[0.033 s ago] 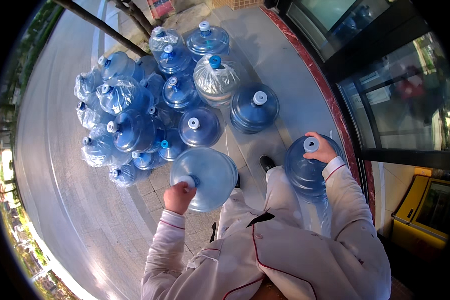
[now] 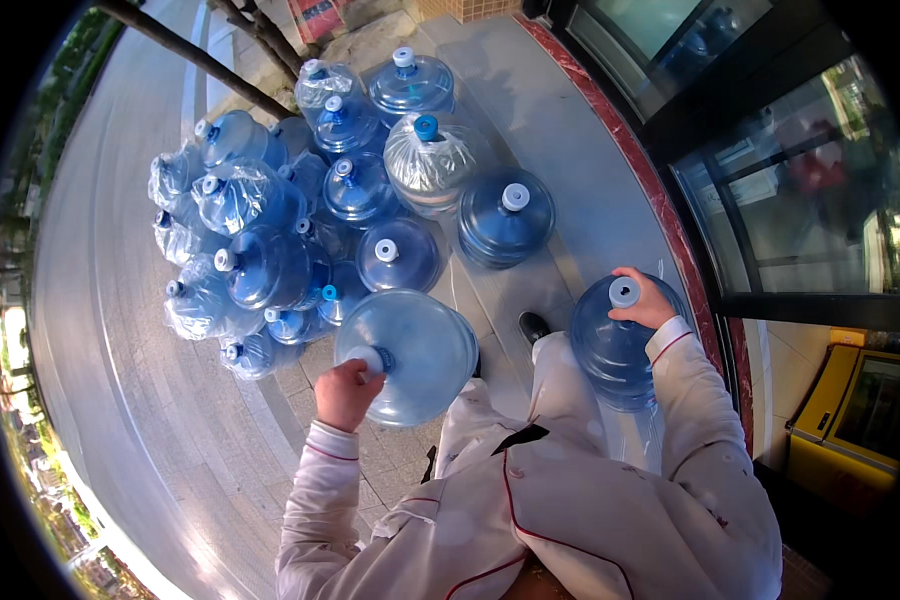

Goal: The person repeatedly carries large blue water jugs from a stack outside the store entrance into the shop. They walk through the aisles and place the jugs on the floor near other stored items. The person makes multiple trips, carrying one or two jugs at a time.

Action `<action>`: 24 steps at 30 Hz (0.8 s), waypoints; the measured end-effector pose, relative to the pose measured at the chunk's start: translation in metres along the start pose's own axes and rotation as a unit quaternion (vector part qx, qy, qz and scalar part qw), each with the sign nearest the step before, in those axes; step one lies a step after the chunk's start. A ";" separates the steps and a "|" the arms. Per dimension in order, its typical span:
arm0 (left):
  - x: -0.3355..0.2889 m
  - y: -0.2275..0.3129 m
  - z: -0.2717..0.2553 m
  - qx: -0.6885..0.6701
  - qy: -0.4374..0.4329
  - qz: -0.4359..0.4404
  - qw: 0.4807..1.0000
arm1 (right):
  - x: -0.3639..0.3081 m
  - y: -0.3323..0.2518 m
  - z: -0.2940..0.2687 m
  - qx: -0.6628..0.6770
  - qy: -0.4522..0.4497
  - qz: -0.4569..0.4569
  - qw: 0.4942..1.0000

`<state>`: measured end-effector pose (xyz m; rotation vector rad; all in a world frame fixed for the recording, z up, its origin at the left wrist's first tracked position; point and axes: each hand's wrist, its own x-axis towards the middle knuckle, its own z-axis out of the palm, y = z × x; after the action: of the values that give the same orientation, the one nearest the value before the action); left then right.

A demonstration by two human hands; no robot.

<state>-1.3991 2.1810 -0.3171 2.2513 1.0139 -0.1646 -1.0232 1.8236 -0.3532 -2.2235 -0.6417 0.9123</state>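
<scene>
My left hand (image 2: 346, 395) is closed around the capped neck of a pale blue water jug (image 2: 425, 345). This jug tilts, its neck toward my hand and its wide body in front of my legs. On my right, the fingers of my right hand (image 2: 646, 300) wrap round the neck of a darker blue jug (image 2: 610, 360) with a white cap. That one looks upright beside my leg, close to the doorway; whether its base touches the ground is hard to tell. Ahead, a single capped jug (image 2: 507, 220) stands on the paving, beside a bagged jug with a blue cap (image 2: 430, 170).
Several blue jugs (image 2: 270, 265) crowd the left front, some in plastic bags, some lying stacked. A tree trunk (image 2: 195, 60) slants behind them. Along the right runs a red stone sill (image 2: 620, 140) below dark-framed glass doors (image 2: 800, 190). A yellow cabinet (image 2: 820, 420) stands inside.
My left hand and its jug have shifted slightly to the left. My right hand keeps its hold, almost unmoved. The view has tilted a little.
</scene>
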 end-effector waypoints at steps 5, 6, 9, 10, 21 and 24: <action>0.014 0.101 -0.144 -0.086 0.001 0.124 0.989 | -0.046 0.007 -0.011 0.035 0.055 0.022 0.998; 0.021 0.120 -0.165 -0.075 0.007 0.152 0.985 | -0.055 0.011 -0.013 0.047 0.058 0.028 0.997; 0.047 0.173 -0.213 -0.086 0.005 0.189 0.978 | -0.082 0.006 -0.022 0.072 0.103 0.017 0.992; 0.060 0.193 -0.223 -0.069 0.011 0.218 0.973 | -0.091 0.002 -0.025 0.068 0.121 0.012 0.990; 0.207 0.362 -0.203 0.113 0.198 0.347 0.910 | -0.071 -0.052 -0.075 0.062 0.257 -0.096 0.960; 0.260 0.384 -0.162 0.130 0.197 0.342 0.910 | -0.039 -0.048 -0.079 0.111 0.258 -0.118 0.952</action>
<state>-0.9710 2.2562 -0.0878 2.8137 0.3333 0.5034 -0.9985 1.8018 -0.2579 -2.0067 -0.5086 0.2453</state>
